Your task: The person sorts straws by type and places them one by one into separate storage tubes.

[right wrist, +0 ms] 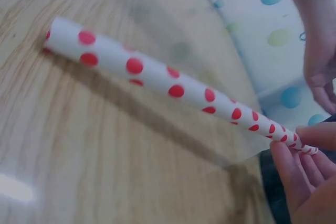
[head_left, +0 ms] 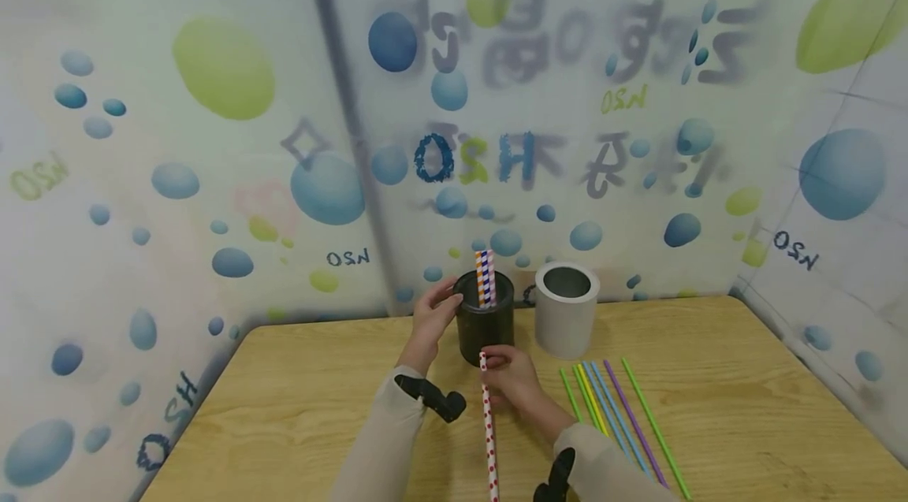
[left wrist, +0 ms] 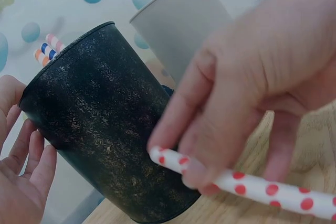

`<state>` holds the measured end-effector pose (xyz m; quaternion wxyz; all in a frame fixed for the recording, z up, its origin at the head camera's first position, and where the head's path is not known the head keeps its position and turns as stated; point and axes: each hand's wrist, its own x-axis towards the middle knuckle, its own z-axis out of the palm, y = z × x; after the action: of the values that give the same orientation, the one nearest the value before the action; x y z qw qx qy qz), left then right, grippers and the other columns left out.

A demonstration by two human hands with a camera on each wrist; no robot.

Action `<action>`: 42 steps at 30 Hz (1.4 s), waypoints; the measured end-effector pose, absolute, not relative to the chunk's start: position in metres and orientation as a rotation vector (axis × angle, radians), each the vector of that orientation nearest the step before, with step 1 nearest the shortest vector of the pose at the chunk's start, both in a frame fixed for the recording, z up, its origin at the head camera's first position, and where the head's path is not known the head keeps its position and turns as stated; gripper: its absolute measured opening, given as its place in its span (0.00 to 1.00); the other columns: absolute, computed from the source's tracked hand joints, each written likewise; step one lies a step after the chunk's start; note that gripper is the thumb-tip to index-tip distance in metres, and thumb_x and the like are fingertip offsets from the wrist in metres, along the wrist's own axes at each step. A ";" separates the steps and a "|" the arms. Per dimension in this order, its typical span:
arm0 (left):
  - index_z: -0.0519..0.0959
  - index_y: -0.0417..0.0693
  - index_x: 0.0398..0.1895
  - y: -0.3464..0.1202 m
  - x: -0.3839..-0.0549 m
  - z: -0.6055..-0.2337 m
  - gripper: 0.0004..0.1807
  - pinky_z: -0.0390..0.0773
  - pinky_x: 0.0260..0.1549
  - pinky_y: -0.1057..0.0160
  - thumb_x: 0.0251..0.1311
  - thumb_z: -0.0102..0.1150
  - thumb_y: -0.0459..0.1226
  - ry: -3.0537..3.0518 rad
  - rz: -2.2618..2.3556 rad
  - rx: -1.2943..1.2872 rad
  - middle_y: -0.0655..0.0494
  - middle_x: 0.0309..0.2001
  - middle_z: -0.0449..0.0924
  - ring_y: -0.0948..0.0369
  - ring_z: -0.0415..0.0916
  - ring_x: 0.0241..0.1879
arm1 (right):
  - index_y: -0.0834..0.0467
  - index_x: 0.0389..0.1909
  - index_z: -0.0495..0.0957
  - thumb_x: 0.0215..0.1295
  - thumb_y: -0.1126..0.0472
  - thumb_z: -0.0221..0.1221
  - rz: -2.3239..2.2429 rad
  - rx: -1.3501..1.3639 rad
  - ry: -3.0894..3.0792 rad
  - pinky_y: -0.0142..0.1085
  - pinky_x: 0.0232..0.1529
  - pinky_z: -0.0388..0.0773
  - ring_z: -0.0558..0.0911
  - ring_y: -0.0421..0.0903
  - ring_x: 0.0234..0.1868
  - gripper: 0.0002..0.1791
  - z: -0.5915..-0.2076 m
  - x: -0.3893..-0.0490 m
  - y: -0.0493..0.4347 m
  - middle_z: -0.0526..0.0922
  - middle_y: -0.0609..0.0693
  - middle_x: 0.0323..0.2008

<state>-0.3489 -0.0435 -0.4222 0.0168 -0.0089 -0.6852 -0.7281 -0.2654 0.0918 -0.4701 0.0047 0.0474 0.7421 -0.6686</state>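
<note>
A black cup (head_left: 485, 332) stands upright on the table, with striped paper straws (head_left: 485, 279) in orange, blue and pink rising from it. At its left side, my left hand (head_left: 432, 322) rests its fingers against the wall near the rim; in the left wrist view the fingertips touch the cup without wrapping round it. My right hand (head_left: 514, 380) pinches a white paper straw with red dots (right wrist: 152, 72) near its far end, in front of the cup. The straw's other end points back toward me, low over the table.
Right of the black cup stands a white cup (head_left: 565, 325). Several plain straws, green, yellow, blue and purple (head_left: 631, 415), lie side by side on the wooden table (head_left: 284, 415) to the right of my right hand. A printed curtain (head_left: 397, 92) hangs behind the table.
</note>
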 end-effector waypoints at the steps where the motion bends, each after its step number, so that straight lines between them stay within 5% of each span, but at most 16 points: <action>1: 0.75 0.46 0.55 -0.044 -0.349 -0.422 0.20 0.73 0.49 0.55 0.57 0.58 0.33 -2.128 -2.259 -0.024 0.45 0.50 0.73 0.54 0.72 0.48 | 0.66 0.47 0.76 0.47 0.75 0.62 -2.091 0.151 2.326 0.40 0.23 0.80 0.76 0.44 0.26 0.22 -0.468 -0.266 0.092 0.76 0.55 0.34; 14: 0.76 0.45 0.54 -0.043 -0.348 -0.423 0.20 0.74 0.47 0.56 0.56 0.58 0.33 -2.117 -2.258 -0.039 0.45 0.48 0.73 0.55 0.72 0.46 | 0.65 0.48 0.75 0.47 0.75 0.63 -2.152 0.065 2.312 0.50 0.27 0.80 0.78 0.45 0.27 0.23 -0.441 -0.268 0.097 0.76 0.57 0.36; 42: 0.75 0.46 0.55 -0.044 -0.348 -0.423 0.21 0.73 0.49 0.55 0.56 0.58 0.33 -2.119 -2.260 -0.044 0.45 0.50 0.72 0.53 0.71 0.49 | 0.66 0.50 0.75 0.48 0.77 0.61 -2.255 -0.038 2.340 0.47 0.21 0.79 0.79 0.43 0.25 0.24 -0.394 -0.278 0.114 0.75 0.55 0.33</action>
<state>-0.3478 -0.0440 -0.4233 0.0219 -0.0141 -0.6837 -0.7293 -0.2784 0.1141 -0.3935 -0.0539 -0.0118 0.7190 -0.6929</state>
